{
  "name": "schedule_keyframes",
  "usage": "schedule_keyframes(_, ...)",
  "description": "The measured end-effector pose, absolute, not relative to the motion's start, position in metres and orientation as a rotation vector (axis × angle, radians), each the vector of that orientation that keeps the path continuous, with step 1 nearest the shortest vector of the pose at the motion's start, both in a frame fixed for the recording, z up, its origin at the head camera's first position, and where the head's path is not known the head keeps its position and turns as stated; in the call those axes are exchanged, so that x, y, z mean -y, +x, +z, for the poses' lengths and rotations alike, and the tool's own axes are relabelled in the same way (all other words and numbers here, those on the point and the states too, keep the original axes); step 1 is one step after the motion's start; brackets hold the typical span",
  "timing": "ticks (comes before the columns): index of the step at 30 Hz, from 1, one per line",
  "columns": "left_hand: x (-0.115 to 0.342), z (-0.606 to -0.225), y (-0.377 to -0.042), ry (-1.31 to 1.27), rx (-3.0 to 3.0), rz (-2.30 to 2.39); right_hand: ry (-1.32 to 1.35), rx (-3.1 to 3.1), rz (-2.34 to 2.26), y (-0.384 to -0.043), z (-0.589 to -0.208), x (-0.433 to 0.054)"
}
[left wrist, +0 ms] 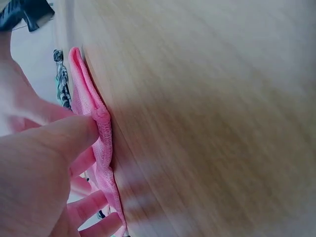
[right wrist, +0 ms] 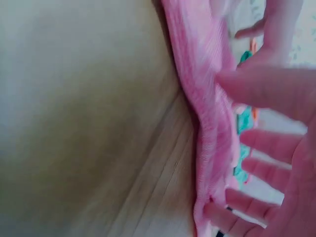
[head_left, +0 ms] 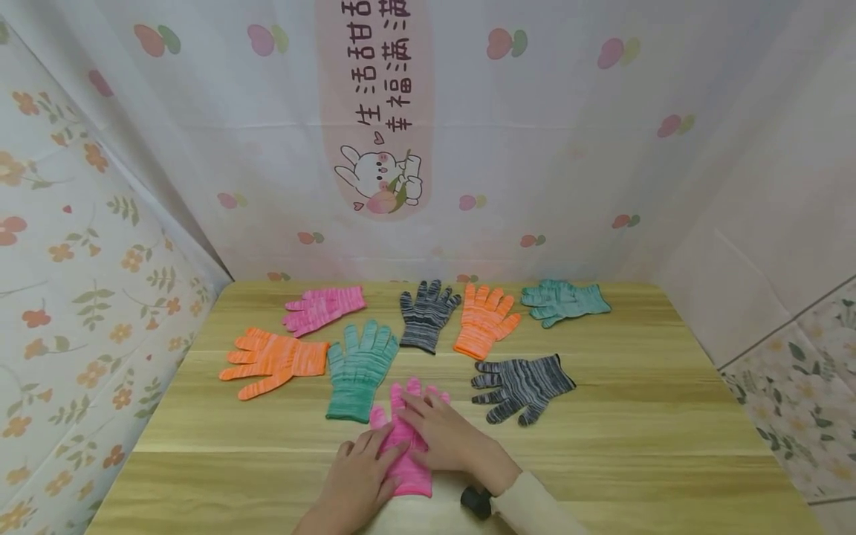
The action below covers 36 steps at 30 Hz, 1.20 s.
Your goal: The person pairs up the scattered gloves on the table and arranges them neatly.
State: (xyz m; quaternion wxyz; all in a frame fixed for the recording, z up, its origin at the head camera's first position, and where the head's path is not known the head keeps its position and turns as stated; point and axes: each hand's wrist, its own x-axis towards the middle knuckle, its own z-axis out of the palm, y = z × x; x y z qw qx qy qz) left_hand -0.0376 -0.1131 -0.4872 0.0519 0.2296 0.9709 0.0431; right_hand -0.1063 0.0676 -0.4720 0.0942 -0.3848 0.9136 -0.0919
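Observation:
A pink knit glove (head_left: pixel 401 427) lies flat near the front of the table, its fingers pointing away and its cuff toward me. My left hand (head_left: pixel 361 475) rests on the glove's left side, near the thumb and palm. Over its upper right part my right hand (head_left: pixel 444 435) lies with fingers extended, touching the glove's fingers. In the left wrist view, the left thumb (left wrist: pixel 81 133) touches the pink fabric close to the edge. Spread fingers (right wrist: pixel 269 145) of the right hand show in the right wrist view, beside the glove's side. Parts of the glove are hidden under both hands.
Beyond the hands lie a teal glove (head_left: pixel 361 371), orange gloves (head_left: pixel 274 362), a second pink glove (head_left: pixel 324 308), dark grey striped gloves (head_left: pixel 428 316) and another teal glove (head_left: pixel 565 301). A black object (head_left: pixel 476 503) sits at the right wrist. Patterned curtains (head_left: pixel 468 148) surround the wooden table (head_left: pixel 642 446).

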Motion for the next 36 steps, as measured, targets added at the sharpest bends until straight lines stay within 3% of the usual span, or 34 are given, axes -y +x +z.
schedule_keyframes(16, 0.113, -0.487, -0.038, 0.675, -2.963, 0.166, -1.126, -2.840, -0.280, -0.060, -0.463, -0.099)
schedule_keyframes(26, 0.113, -0.480, -0.046, 0.644, -2.908, 0.336, -1.213, -2.772, -0.368, -0.062, -0.467, -0.103)
schedule_keyframes(32, 0.122, -0.471, -0.066, 0.728, -2.963, 0.576, -1.186, -2.730, -0.415, -0.064, -0.464, -0.102)
schedule_keyframes(36, 0.130, -0.469, -0.084, 0.643, -3.006, 0.755, -1.156, -2.706, -0.451, -0.065, -0.462, -0.101)
